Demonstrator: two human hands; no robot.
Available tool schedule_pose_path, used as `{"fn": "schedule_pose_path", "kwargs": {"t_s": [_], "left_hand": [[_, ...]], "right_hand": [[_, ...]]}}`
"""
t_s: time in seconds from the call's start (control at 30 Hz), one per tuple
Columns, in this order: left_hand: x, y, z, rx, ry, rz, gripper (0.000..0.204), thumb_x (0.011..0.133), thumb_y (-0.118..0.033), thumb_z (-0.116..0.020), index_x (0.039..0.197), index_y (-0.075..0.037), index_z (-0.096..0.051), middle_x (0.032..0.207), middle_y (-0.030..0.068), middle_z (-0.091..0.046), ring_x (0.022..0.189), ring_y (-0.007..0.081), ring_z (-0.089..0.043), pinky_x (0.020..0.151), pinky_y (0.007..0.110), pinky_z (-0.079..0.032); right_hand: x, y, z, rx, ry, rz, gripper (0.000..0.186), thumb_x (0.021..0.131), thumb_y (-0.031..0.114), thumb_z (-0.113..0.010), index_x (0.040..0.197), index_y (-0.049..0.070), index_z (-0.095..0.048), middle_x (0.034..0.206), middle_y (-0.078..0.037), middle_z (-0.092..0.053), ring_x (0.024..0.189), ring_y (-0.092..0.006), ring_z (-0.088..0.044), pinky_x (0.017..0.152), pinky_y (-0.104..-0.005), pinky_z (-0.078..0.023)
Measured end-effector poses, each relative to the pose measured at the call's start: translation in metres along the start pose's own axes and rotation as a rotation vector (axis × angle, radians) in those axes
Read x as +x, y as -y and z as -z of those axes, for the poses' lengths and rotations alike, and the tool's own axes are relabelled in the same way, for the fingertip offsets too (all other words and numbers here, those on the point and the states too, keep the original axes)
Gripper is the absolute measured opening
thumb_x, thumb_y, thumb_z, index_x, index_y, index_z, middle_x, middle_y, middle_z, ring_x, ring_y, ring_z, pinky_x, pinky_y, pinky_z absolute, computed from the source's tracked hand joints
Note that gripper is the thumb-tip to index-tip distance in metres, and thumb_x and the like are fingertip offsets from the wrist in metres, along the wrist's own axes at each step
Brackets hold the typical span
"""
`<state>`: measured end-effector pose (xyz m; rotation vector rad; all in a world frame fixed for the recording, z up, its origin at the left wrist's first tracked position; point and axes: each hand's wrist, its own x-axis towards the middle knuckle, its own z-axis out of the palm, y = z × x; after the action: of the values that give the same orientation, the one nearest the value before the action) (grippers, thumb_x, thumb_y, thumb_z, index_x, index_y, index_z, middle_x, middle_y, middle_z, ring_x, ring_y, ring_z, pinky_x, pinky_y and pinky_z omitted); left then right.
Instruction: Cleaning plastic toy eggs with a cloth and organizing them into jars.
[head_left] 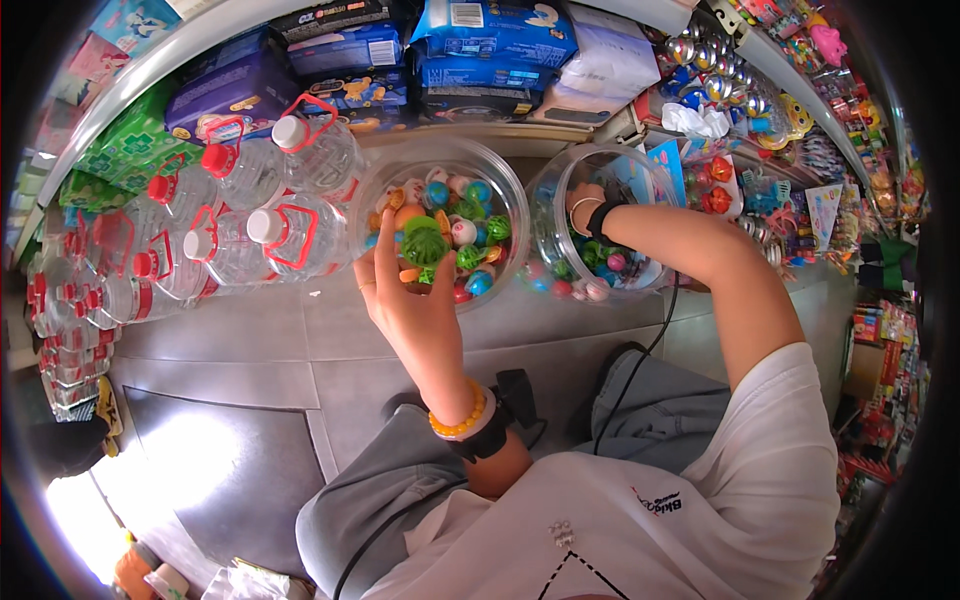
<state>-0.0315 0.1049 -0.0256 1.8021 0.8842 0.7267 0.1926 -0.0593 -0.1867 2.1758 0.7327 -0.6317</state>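
Observation:
My left hand [405,300] is over the left clear plastic tub [513,185], its thumb and fingers closed around a dark green ridged ball [425,243]. Small toy balls in blue, green, orange, red and white fill the tub below it, one of them a white ball [463,232]. To the right, my right hand [586,203] reaches down into a second clear round tub [632,160]. Its fingers are hidden among the tub wall and contents. Several small balls, including a pink ball [616,262], lie beside and below that hand.
Large clear water bottles [325,160] with red handles crowd the left side. Blue packages [490,35] line the shelf behind the tubs. Hanging small toys [770,200] fill the right. A black cable [665,325] runs past my right arm, above the grey tiled floor [270,345].

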Motion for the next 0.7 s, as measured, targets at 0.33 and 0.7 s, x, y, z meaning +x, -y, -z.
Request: {"fn": "schedule_pose_path", "kwargs": {"t_s": [0.33, 0.7], "left_hand": [[-0.004, 0.003, -0.010, -0.032, -0.052, -0.100, 0.046, 0.074, -0.004, -0.063, 0.118, -0.007, -0.050, 0.107, 0.0087, -0.051, 0.094, 0.0171, -0.053, 0.070, 0.027, -0.049], [-0.043, -0.048, -0.045, -0.675, 0.502, -0.001, 0.031, 0.081, -0.002, -0.054, 0.112, 0.003, -0.051, 0.090, 0.0066, -0.054, 0.078, 0.0109, -0.054, 0.067, 0.023, -0.047]], "right_hand": [[-0.101, -0.051, 0.110, 0.149, 0.123, 0.515, 0.043, 0.070, 0.028, -0.060, 0.104, 0.000, -0.057, 0.092, -0.019, -0.061, 0.082, -0.0332, -0.060, 0.070, -0.0390, -0.047], [-0.197, -0.111, 0.114, 1.365, -0.093, 1.048, 0.041, 0.078, 0.027, -0.059, 0.106, -0.002, -0.050, 0.095, -0.007, -0.057, 0.088, -0.0135, -0.050, 0.080, -0.0278, -0.040]]}}
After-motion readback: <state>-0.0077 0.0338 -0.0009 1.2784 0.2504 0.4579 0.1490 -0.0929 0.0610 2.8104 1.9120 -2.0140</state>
